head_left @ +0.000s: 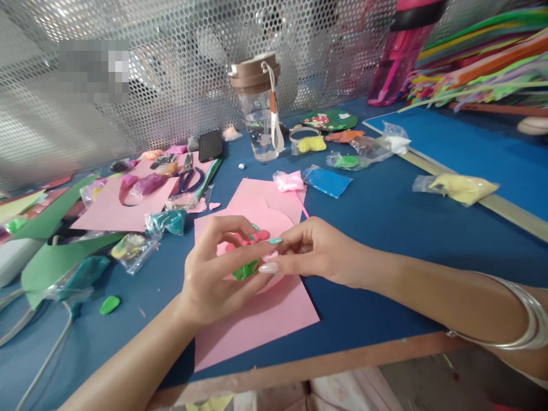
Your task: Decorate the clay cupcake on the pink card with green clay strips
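Observation:
My left hand (214,274) and my right hand (317,251) meet over a pink paper sheet (265,314) near the table's front edge. Between the fingertips of both hands sits a small green clay piece (245,270), pinched from each side. Just beyond it, red clay shapes (257,236) lie on a round pink cutout on the sheet. My right wrist wears silver bangles (526,319).
A clear bottle with a brown lid (259,108) stands at the back. Scissors (188,177), a phone (210,145) and several bags of coloured clay lie around. A green clay blob (110,304) lies at the left, with green paper (55,257) beyond. Perforated metal walls the back.

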The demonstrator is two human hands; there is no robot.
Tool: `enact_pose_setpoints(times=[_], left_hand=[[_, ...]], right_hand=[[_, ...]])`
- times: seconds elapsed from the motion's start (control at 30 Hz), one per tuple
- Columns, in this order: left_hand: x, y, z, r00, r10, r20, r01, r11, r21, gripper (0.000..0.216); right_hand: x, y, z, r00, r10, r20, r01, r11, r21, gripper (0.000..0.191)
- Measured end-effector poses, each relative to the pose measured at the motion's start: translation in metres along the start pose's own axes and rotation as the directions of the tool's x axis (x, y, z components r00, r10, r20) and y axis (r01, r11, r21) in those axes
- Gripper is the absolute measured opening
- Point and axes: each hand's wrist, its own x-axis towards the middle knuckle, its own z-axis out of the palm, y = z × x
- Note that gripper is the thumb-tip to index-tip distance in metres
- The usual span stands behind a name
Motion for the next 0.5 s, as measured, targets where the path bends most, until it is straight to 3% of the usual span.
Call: enact_pose_setpoints(times=[0.23, 0.4, 0.5], left_hand=[[0.000, 0.002, 0.001, 0.997, 0.005, -0.071, -0.001, 0.999, 0.055, 0.020], [0.002, -0.002, -0.003, 1.000, 0.010, -0.029, -0.008, 0.999, 0.053, 0.029], [0.003, -0.006, -0.011, 0.998, 0.066, 0.018, -0.068, 0.991, 0.113, 0.029]], right_hand=[[-0.001, -0.001, 0.002, 0.999, -0.042, 0.010, 0.041, 0.995, 0.089, 0.009], [0.000, -0.003, 0.000, 0.998, -0.044, -0.035, 0.046, 0.998, 0.046, 0.009], [0.000, -0.005, -0.004, 1.000, -0.007, -0.021, 0.006, 0.998, -0.063, 0.007]])
